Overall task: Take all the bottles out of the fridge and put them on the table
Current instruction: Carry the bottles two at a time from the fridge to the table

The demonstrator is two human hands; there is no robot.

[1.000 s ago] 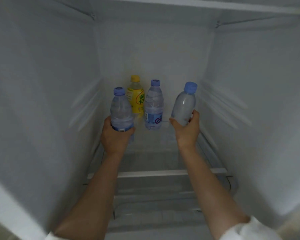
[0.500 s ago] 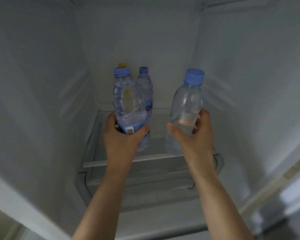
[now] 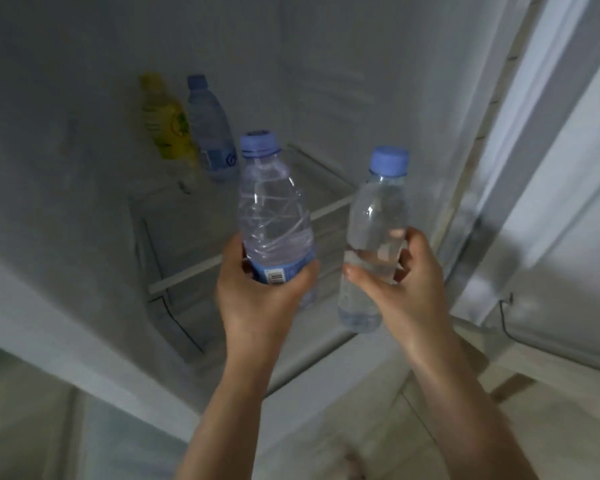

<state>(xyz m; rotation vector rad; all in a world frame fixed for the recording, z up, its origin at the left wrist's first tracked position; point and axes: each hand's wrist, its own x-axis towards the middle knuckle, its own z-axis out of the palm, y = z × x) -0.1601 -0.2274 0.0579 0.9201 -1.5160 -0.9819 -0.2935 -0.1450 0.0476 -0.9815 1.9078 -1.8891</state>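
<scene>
Head view: left hand [image 3: 257,299] wraps the labelled water bottle [image 3: 274,216], right hand [image 3: 406,289] wraps the clear bottle [image 3: 374,230], both upright for carrying, nearer than the fridge shelf [image 3: 187,275]; 2 bottles [image 3: 191,129] remain behind it.

both held bottles [image 3: 274,216] pulled out of fridge [image 3: 66,168]

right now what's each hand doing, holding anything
Left hand: gripping the labelled bottle.
Right hand: gripping the plain bottle.
</scene>
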